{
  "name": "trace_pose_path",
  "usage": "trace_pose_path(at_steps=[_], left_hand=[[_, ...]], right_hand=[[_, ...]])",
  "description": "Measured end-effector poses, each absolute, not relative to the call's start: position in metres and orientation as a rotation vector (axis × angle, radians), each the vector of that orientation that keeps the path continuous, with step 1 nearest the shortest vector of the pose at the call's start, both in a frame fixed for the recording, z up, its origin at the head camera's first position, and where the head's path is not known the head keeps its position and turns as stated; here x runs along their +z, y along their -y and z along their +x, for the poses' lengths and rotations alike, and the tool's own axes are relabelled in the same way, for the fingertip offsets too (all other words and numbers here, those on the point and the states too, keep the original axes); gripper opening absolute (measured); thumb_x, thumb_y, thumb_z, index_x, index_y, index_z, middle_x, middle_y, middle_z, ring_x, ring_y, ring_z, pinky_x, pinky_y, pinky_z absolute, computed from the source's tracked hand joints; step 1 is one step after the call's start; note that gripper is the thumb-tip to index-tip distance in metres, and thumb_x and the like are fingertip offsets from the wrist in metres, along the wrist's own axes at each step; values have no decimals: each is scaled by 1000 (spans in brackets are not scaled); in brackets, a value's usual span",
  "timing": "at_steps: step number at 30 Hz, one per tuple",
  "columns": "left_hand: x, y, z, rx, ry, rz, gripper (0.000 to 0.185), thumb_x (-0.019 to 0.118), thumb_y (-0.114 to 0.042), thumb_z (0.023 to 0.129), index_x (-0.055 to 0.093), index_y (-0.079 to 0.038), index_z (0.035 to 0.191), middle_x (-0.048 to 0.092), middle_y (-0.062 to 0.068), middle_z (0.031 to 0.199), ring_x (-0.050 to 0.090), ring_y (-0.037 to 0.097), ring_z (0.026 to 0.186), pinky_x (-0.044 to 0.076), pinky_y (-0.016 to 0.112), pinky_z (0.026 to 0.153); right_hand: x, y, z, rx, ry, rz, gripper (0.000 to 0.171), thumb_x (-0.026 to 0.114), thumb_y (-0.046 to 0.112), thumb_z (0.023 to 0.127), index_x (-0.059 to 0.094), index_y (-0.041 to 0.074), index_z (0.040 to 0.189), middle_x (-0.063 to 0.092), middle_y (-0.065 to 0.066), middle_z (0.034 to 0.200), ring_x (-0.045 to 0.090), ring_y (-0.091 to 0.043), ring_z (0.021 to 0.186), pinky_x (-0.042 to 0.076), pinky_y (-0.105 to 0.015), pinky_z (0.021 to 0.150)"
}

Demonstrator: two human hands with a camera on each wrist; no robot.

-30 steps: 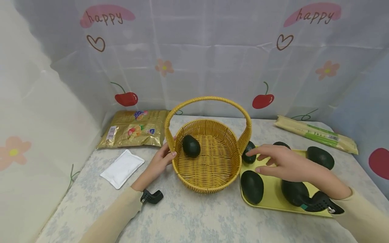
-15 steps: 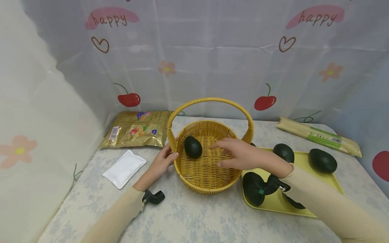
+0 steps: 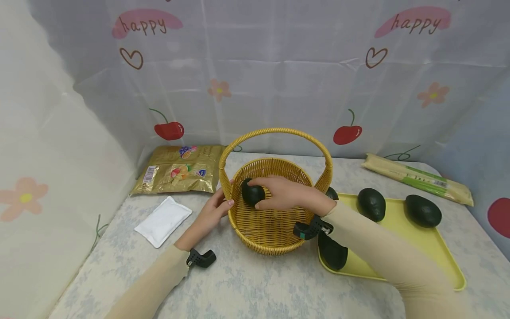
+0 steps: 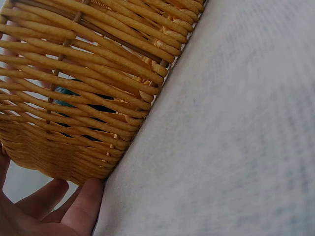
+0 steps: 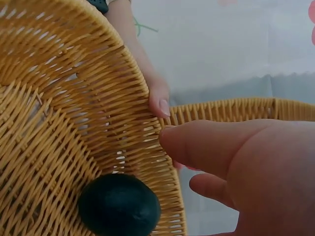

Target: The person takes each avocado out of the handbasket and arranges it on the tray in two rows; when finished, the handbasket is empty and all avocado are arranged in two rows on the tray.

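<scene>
My right hand reaches into the wicker basket, fingers curled over the dark avocado that lies on the basket floor against the left wall; the head view shows fingertips above and below the fruit, though I cannot tell whether they press it firmly. In the right wrist view the avocado sits on the woven bottom just under my thumb. My left hand rests against the outside of the basket's left rim, fingers relaxed and straight, the thumb tip lying on the weave; the left wrist view shows those fingers touching the basket's base where it meets the worktop. Just right of the basket lies a yellow tray carrying more avocados: one and another near its far edge, one at its near left corner partly under my sleeve. Left of the basket are a white pouch and a gold snack bag; a long packet lies at the far right.
</scene>
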State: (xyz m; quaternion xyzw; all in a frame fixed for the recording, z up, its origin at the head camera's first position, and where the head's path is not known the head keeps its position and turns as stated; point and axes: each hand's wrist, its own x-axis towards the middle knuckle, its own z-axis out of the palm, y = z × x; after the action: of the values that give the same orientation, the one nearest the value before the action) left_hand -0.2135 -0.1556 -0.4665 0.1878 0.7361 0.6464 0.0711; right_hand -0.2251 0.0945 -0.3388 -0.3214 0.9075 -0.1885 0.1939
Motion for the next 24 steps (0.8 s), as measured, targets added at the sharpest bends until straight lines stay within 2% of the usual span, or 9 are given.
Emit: trace_pose_path(at_steps=[4,14,24], left_hand=[[-467,156,-213,1937,-2211,569,63,49,-13,106,22,-12,164,31,27,163,42,48,142,56,40,101],[-465,156,-214,1931,-2226,590,63,49,-14,106,23,-11,163,32,28,162,43,48,141,55,46,103],[-466,157,-214,1925,-2216,581,63,48,-15,107,22,-12,164,31,28,163,43,48,141,53,50,104]], right_hand=[[-347,-82,-235,-510,-2528,-838,68,66,36,98,39,19,158,46,-14,157,39,-37,147,41,-56,115],[-365,-63,-260,-571,-2511,-735,65,65,32,100,39,17,158,44,-12,160,40,-33,149,41,-53,117],[-381,-55,-263,-589,-2518,-731,61,66,27,100,44,17,155,45,-10,160,43,-31,147,41,-51,117]])
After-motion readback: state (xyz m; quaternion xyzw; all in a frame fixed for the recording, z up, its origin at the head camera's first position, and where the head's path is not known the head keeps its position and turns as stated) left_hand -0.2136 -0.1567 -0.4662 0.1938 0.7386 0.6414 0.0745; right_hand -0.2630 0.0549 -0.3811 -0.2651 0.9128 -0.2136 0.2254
